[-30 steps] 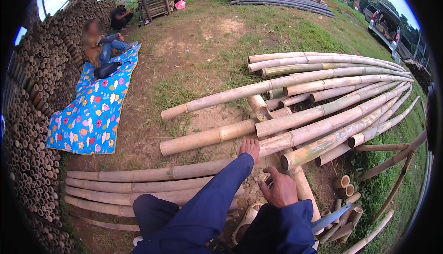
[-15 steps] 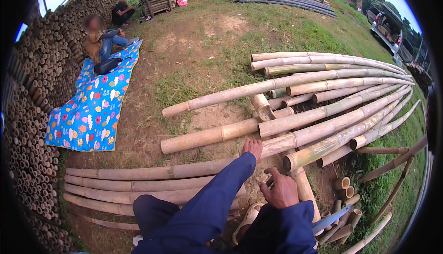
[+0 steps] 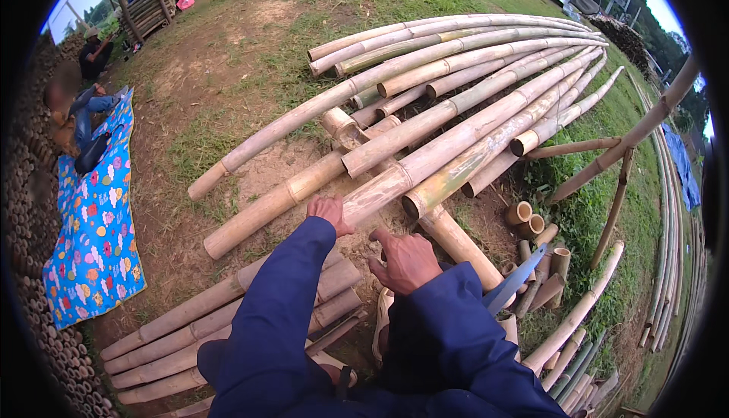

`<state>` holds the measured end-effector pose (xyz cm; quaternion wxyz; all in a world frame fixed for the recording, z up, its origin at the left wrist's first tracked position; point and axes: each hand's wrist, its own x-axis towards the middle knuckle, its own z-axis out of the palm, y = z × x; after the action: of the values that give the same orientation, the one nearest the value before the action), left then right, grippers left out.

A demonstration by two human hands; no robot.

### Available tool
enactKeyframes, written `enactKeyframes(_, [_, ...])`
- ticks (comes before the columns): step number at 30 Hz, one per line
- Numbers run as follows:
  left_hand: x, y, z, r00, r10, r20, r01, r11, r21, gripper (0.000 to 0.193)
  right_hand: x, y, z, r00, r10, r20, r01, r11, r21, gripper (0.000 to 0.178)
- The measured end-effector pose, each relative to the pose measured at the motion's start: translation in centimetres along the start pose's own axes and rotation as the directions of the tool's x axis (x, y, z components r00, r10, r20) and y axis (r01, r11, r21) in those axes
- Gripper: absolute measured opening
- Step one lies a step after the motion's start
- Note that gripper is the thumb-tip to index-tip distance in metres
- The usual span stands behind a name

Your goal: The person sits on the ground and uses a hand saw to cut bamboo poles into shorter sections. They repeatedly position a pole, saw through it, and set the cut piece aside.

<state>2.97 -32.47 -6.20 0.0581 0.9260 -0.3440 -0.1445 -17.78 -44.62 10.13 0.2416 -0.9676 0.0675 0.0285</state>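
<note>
My left hand (image 3: 329,213) is closed at the near end of a thick bamboo pole (image 3: 402,177); its fingertips are partly hidden. Just right of it, my right hand (image 3: 408,261) hovers with the index finger and thumb apart and nothing visible between them. A greenish bamboo pole (image 3: 448,181) ends a little beyond this hand. Past my right sleeve sticks out a blue-grey saw blade (image 3: 516,277); its handle is hidden. Near it, another bamboo pole (image 3: 459,245) slants across under the long ones.
Several long bamboo poles (image 3: 456,61) fan away to the far right. Cut bamboo lengths (image 3: 182,334) lie at lower left, short offcuts (image 3: 558,266) at right. A post frame (image 3: 600,161) stands beyond. Two people sit far left near a blue patterned mat (image 3: 95,243).
My view has swung to the right, so the mat and people sit farther left and more ground shows at right. Both hands stay near the same pole end, the right one with fingers still apart.
</note>
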Motion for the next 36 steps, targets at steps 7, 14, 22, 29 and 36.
enactKeyframes(7, [-8.6,-8.0,-3.5,0.991,-0.063,0.12,0.055,0.996,0.066,0.096,-1.9,2.4,-1.5,0.996,0.071,-0.05,-0.071,0.998,0.004,0.039])
enactKeyframes(14, [-25.1,-24.5,-6.0,0.959,-0.248,0.135,0.225,0.96,0.165,0.099,-2.1,2.2,-1.1,0.999,0.041,-0.034,-0.041,0.999,0.017,0.039])
enactKeyframes(22, [-42.3,-36.0,-4.4,0.64,-0.669,0.378,0.594,0.743,0.309,0.116,-2.0,3.1,-1.0,0.995,0.093,-0.032,-0.093,0.996,-0.009,0.038])
enactKeyframes(29, [-38.2,-40.4,-3.6,0.87,-0.471,-0.146,0.49,0.86,0.141,0.08,-1.5,2.0,-0.6,0.999,0.038,0.005,-0.038,0.999,-0.027,0.035])
enactKeyframes(36, [-14.1,-17.8,-8.4,0.911,-0.353,-0.212,0.31,0.927,-0.212,0.027,-1.3,1.2,0.2,0.999,-0.025,-0.021,0.025,0.999,-0.023,0.029])
